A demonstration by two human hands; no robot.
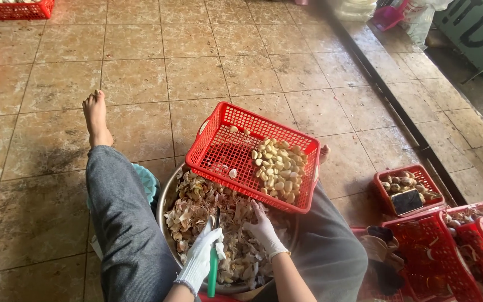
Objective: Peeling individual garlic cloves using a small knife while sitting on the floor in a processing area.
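**Gloved hands over a bowl of garlic skins, seen from above**

A tiled floor (141,67) fills the view, and a person sits on it with legs in grey trousers spread to either side of a wide metal bowl (166,204). The bowl is heaped with papery, cream-coloured garlic skins (194,210). A red plastic basket (225,148) rests tilted on the bowl's far rim; peeled pale-yellow garlic cloves (279,168) lie piled toward its right edge (a few stray ones sit nearer its far left corner).

The left hand (201,256), in a white glove, is curled closed around a green-handled knife (213,268), which stands roughly upright, blade pointing away over the skins. The right hand (264,229), also gloved, reaches forward from the near rim, fingers loosely bent and pressed down among the skins beside the basket's near edge; whether it grips anything cannot be told.

More red baskets (465,246) stand at the right edge of the floor.
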